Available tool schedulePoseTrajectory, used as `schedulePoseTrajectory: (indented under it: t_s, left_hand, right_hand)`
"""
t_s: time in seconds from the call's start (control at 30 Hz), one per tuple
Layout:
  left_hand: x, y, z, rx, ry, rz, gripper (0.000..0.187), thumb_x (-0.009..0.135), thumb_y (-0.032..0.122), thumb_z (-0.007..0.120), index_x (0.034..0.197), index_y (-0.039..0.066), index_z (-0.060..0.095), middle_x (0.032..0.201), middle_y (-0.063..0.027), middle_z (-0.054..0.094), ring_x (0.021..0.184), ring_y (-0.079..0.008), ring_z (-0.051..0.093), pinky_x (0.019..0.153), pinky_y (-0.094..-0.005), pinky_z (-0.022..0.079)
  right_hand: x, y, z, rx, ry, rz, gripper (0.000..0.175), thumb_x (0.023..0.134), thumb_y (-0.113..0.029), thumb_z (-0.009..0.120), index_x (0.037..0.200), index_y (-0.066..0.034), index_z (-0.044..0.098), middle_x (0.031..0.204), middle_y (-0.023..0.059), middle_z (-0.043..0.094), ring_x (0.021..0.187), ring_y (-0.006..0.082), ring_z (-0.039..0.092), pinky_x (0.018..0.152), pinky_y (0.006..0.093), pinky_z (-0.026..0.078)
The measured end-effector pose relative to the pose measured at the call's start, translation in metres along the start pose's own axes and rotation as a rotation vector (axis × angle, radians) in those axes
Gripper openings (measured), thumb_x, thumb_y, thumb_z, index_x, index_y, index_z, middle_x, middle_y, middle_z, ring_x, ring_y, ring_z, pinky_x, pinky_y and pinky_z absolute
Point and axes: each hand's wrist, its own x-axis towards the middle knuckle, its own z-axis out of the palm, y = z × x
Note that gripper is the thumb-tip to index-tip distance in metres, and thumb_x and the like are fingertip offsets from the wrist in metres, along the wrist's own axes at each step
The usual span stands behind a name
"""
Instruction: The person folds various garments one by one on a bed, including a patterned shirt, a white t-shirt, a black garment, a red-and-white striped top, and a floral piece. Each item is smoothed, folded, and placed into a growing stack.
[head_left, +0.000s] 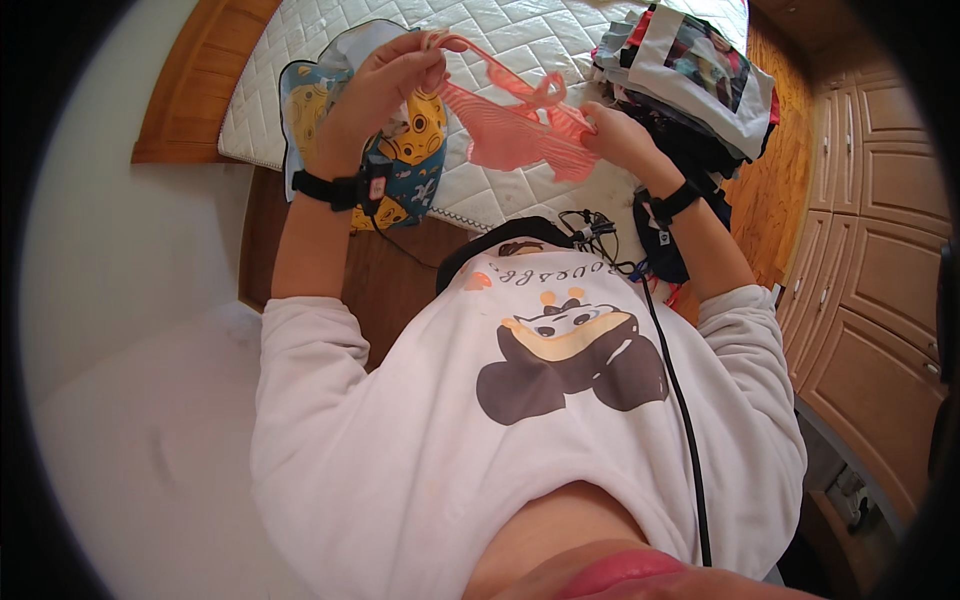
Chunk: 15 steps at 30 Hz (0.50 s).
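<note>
A small pink garment (510, 139) of thin striped cloth, with a bow on it, is stretched in the air between my two hands. My left hand (401, 79) pinches one end of its band. At the other side, my right hand (622, 142) grips the bunched edge. Below and behind my left hand stands a plastic storage bag (424, 135) with a teal and yellow print, its contents mostly hidden. A tall pile of folded clothes (690, 82) lies just beyond my right hand, with a white printed shirt on top.
A white quilted mattress (517, 37) lies in front of me, with a wooden bed frame (199, 75) at its left. Tangled black cables (596, 232) lie by my waist, and one cable (675, 390) runs up my shirt. Wooden cabinets (900, 172) line the right side; a wall (97, 187) is at left.
</note>
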Motion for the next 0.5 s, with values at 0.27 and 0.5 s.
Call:
schedulePoseTrajectory:
  t_s: [0.27, 0.5]
  left_hand:
    - [0.036, -0.073, -0.053, 0.895, -0.061, -0.356, 0.021, 0.087, 0.01, 0.055, 0.103, 0.0, 0.063, 0.084, -0.0118, 0.068, 0.082, -0.0231, 0.065, 0.074, -0.0341, 0.05]
    - [0.131, -0.115, -0.04, 0.517, 0.133, 0.249, 0.019, 0.09, 0.01, 0.051, 0.099, -0.003, 0.062, 0.077, -0.0099, 0.066, 0.074, -0.0203, 0.064, 0.07, -0.0323, 0.051]
  right_hand:
    - [0.033, 0.018, 0.021, 0.533, 0.095, -0.019, 0.029, 0.094, -0.02, 0.045, 0.112, -0.0033, 0.061, 0.081, 0.0091, 0.067, 0.065, 0.016, 0.065, 0.061, 0.0299, 0.052]
    - [0.027, 0.078, 0.016, 0.678, 0.24, 0.23, 0.037, 0.101, -0.032, 0.042, 0.125, -0.0062, 0.055, 0.073, -0.0018, 0.055, 0.051, 0.0087, 0.043, 0.049, 0.0262, 0.039]
